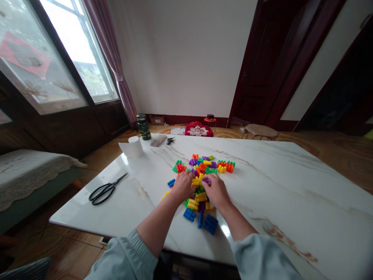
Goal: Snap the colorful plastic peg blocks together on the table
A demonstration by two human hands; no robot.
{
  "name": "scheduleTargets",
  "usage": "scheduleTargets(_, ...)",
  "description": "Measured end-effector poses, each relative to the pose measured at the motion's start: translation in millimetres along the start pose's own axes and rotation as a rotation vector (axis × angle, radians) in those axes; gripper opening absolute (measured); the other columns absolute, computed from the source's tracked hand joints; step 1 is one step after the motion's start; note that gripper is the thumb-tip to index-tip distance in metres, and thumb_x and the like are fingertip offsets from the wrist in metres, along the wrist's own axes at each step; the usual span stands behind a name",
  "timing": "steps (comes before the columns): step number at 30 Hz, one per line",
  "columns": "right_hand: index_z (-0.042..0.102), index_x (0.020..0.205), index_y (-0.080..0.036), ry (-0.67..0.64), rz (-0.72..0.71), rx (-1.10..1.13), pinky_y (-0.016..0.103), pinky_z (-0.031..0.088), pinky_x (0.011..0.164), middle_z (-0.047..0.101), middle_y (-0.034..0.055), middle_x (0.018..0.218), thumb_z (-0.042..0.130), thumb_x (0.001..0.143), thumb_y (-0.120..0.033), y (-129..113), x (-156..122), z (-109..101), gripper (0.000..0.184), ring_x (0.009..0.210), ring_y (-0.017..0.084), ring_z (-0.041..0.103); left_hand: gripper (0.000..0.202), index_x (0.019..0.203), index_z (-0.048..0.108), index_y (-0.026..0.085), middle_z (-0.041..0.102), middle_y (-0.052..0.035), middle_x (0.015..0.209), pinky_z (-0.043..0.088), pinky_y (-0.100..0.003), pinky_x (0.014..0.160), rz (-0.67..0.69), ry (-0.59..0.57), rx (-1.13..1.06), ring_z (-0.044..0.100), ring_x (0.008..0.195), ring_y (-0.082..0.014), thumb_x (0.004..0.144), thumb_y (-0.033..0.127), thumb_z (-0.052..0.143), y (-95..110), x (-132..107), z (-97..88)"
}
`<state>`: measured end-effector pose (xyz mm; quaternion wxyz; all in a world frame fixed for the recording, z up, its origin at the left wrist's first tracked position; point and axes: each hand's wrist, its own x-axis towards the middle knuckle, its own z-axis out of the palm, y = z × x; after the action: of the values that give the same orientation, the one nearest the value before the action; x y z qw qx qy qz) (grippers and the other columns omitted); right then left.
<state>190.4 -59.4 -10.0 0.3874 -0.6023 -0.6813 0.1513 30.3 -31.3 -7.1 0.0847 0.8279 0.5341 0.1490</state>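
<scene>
Over a loose pile of colourful plastic building blocks, my two hands work close together. My left hand [184, 185] has its fingers closed at a yellow block [196, 181], partly hidden by the fingertips. A purple block [206, 181] is pinched between the thumb and fingers of my right hand [216, 191]. Below the hands lie more yellow blocks [192, 204], with blue blocks [210, 224] nearest to me. Behind them are mixed green, red and purple pieces. To the right of the pile's far side sits a joined row of orange and green blocks [226, 166].
Black-handled scissors [102, 193] lie on the left of the marble-patterned table [291, 186]. Farther back stand a white paper roll [135, 147] and a dark green flask [143, 127]. Small keys [170, 140] rest beside a blurred item. Beyond the table is a stool [260, 131].
</scene>
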Motion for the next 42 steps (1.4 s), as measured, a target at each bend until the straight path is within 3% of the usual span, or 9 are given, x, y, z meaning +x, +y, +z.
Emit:
scheduleTargets(6, 0.065, 0.084, -0.020, -0.002, -0.011, -0.002, 0.031, 0.053, 0.075, 0.064, 0.0046, 0.093, 0.058, 0.080, -0.014, 0, -1, 0, 0.011, 0.074, 0.017, 0.064, 0.035, 0.114, 0.062, 0.020, 0.069, -0.0092, 0.110, 0.045, -0.037, 0.095, -0.004, -0.047, 0.025, 0.062, 0.107, -0.0248, 0.081, 0.015, 0.057, 0, 1, -2.3)
scheduleTargets(10, 0.065, 0.084, -0.020, -0.007, -0.010, 0.005, 0.032, 0.053, 0.076, 0.064, 0.0059, 0.094, 0.057, 0.080, -0.015, -1, -2, 0, 0.011, 0.075, 0.018, 0.064, 0.039, 0.121, 0.062, 0.020, 0.069, -0.0094, 0.109, 0.046, -0.035, 0.094, 0.005, -0.002, 0.007, 0.063, 0.106, -0.0234, 0.085, 0.012, 0.049, 0, 2, -1.8)
scheduleTargets(14, 0.066, 0.090, -0.018, -0.006, 0.001, 0.016, 0.034, 0.053, 0.079, 0.065, 0.0081, 0.098, 0.056, 0.080, -0.016, -4, -1, -2, 0.014, 0.079, 0.019, 0.065, 0.035, 0.114, 0.066, 0.020, 0.070, -0.0064, 0.103, 0.048, -0.030, 0.087, -0.093, 0.152, -0.204, 0.065, 0.097, -0.0197, 0.083, 0.012, 0.051, -2, 6, -3.7)
scheduleTargets(17, 0.066, 0.102, -0.018, 0.022, 0.035, 0.097, 0.035, 0.054, 0.078, 0.067, 0.0099, 0.105, 0.058, 0.082, -0.024, -6, 0, -2, 0.023, 0.081, 0.020, 0.066, 0.024, 0.103, 0.068, 0.016, 0.069, -0.0020, 0.083, 0.049, -0.025, 0.073, -0.147, 0.210, -0.466, 0.063, 0.078, -0.0155, 0.082, 0.019, 0.058, -1, 8, -5.1)
scheduleTargets(23, 0.066, 0.105, -0.018, 0.048, 0.119, 0.370, 0.035, 0.056, 0.069, 0.072, 0.0094, 0.094, 0.063, 0.080, -0.049, -10, 1, -2, 0.040, 0.080, 0.024, 0.068, 0.028, 0.094, 0.066, 0.014, 0.056, 0.0045, 0.064, 0.045, -0.020, 0.052, -0.159, 0.069, -0.920, 0.054, 0.057, -0.0097, 0.079, 0.038, 0.064, 9, 6, -4.3)
scheduleTargets(26, 0.065, 0.098, -0.017, 0.072, 0.192, 0.548, 0.034, 0.056, 0.066, 0.072, 0.0082, 0.087, 0.070, 0.072, -0.048, -14, 1, -5, 0.041, 0.077, 0.023, 0.068, 0.038, 0.087, 0.063, 0.015, 0.052, 0.0057, 0.063, 0.046, -0.019, 0.048, -0.229, -0.003, -1.076, 0.052, 0.053, -0.0082, 0.075, 0.051, 0.068, 13, 3, -6.4)
scheduleTargets(31, 0.060, 0.088, -0.018, 0.157, 0.386, 0.884, 0.030, 0.056, 0.058, 0.071, 0.0031, 0.077, 0.079, 0.061, -0.042, -22, 2, -9, 0.041, 0.063, 0.018, 0.066, 0.049, 0.085, 0.062, 0.015, 0.065, 0.0002, 0.073, 0.051, -0.021, 0.056, -0.286, -0.161, -1.271, 0.061, 0.060, -0.0098, 0.064, 0.056, 0.079, 18, 0, -7.9)
scheduleTargets(38, 0.060, 0.085, -0.016, 0.211, 0.578, 1.108, 0.024, 0.053, 0.050, 0.066, -0.0022, 0.061, 0.086, 0.049, -0.031, -24, 3, -6, 0.047, 0.054, 0.014, 0.062, 0.045, 0.072, 0.061, 0.014, 0.059, 0.0032, 0.055, 0.046, -0.021, 0.051, -0.240, -0.110, -1.243, 0.054, 0.048, -0.0081, 0.058, 0.049, 0.084, 19, 2, -8.6)
scheduleTargets(42, 0.058, 0.079, -0.017, 0.425, 0.649, 1.180, 0.018, 0.048, 0.044, 0.060, -0.0066, 0.051, 0.083, 0.050, -0.024, -11, 10, -14, 0.039, 0.045, 0.008, 0.054, 0.038, 0.063, 0.055, 0.016, 0.055, 0.0039, 0.050, 0.044, -0.021, 0.049, -0.289, -0.101, -1.134, 0.052, 0.046, -0.0087, 0.062, 0.044, 0.080, 12, 1, -15.5)
